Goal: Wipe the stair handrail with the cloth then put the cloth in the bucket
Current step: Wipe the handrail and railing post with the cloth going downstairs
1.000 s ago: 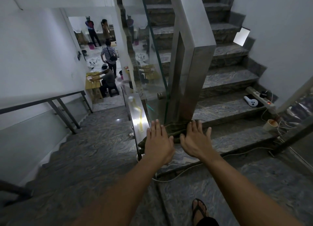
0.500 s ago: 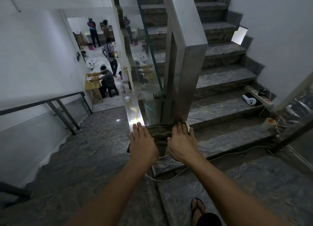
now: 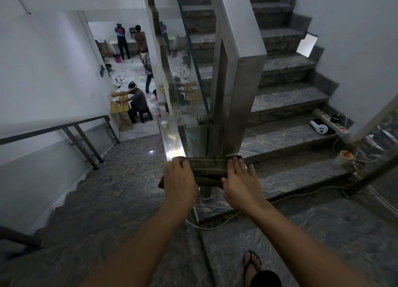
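A dark green cloth lies stretched across the near end of the steel stair handrail, just in front of the tall steel post. My left hand grips the cloth's left end, fingers curled over it. My right hand lies on its right end with the fingers nearly flat, pressing it down. The cloth's left corner hangs below my left hand. No bucket near me is in view.
A glass panel runs beside the rail. Stairs go down at left and up at right. A power strip, a white device, cables and a cup lie on the right steps. Several people and pink buckets are downstairs.
Both hands have drawn the cloth back along the rail toward me. More of the cloth now shows between them, and my left fingers have curled around its end.
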